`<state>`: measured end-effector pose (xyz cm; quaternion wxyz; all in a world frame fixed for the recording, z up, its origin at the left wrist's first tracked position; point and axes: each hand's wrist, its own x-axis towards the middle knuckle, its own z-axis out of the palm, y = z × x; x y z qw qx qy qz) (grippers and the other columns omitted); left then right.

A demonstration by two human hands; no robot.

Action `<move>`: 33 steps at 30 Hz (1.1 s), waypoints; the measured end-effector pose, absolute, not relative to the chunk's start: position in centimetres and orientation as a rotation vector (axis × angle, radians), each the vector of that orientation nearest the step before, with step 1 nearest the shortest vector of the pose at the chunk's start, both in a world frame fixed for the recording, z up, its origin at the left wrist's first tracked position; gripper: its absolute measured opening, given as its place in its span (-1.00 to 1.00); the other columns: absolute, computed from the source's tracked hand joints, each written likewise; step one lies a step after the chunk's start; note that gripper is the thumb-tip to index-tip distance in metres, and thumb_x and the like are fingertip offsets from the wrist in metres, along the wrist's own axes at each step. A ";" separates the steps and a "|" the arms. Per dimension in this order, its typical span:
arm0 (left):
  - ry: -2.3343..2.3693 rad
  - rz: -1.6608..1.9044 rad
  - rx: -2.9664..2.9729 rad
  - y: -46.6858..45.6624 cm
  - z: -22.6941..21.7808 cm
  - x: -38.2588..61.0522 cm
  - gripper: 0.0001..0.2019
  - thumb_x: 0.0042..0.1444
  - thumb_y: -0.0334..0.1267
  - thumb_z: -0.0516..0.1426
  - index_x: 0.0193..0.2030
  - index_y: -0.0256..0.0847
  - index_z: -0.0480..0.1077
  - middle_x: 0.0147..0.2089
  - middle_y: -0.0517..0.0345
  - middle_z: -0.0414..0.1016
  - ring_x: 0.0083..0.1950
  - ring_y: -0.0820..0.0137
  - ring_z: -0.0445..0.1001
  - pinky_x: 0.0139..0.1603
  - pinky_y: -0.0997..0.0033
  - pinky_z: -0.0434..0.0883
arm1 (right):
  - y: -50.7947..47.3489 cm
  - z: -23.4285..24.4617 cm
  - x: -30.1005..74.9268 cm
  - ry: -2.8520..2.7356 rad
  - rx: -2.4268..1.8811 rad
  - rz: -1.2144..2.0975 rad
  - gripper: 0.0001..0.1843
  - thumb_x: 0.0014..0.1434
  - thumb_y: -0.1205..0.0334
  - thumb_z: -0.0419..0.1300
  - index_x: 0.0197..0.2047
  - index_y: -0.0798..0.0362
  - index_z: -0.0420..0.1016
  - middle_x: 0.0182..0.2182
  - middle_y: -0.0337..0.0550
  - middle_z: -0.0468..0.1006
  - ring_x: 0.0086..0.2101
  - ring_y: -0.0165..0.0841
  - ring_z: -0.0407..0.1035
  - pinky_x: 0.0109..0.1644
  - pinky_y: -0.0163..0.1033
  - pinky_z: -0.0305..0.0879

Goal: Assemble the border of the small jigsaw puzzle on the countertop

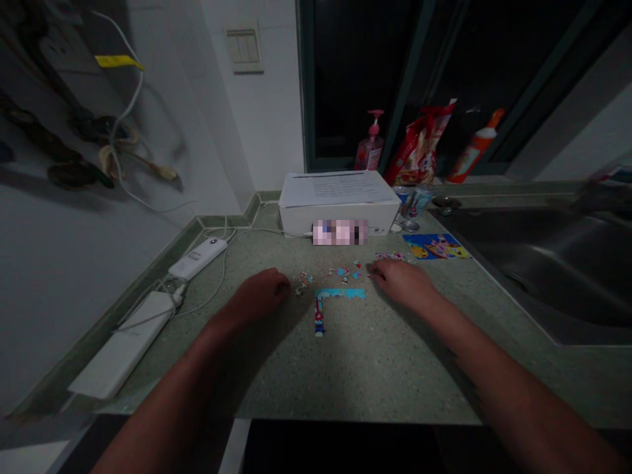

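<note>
Jigsaw pieces joined in a corner shape lie on the counter: a light-blue top strip [343,293] and a red and dark-blue side strip [318,316]. My left hand [261,293] rests curled to the left of them, beside a small heap of loose pieces [303,280]; whatever its fingers may hold is hidden. On the other side, my right hand [402,282] has its fingers pinched together at a small jigsaw piece [369,275]. Between the hands are scattered loose pieces [342,271]. More pieces [390,255] lie just beyond my right hand.
A white box [340,214] stands behind, with a phone-like object with a blurred screen [340,232] against it. At right are a colourful picture card [437,246], a can [419,201] and a sink [543,263]. A white power bank [197,258] and power strip [126,345] with cables lie left.
</note>
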<state>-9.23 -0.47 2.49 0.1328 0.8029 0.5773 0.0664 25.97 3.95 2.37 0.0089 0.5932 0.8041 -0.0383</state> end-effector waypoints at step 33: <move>1.491 0.445 2.443 0.2 0.3 -7.5 -0.74 0.34 -0.27 0.15 0.08 0.04 0.60 0.20 0.02 0.68 0.24 0.08 0.57 0.33 -0.09 0.44 | 3.9 1.7 25.6 2.820 1.727 -0.068 -0.67 0.50 0.28 0.13 0.13 0.02 0.71 0.10 0.08 0.63 0.07 -0.12 0.52 0.19 -0.09 0.39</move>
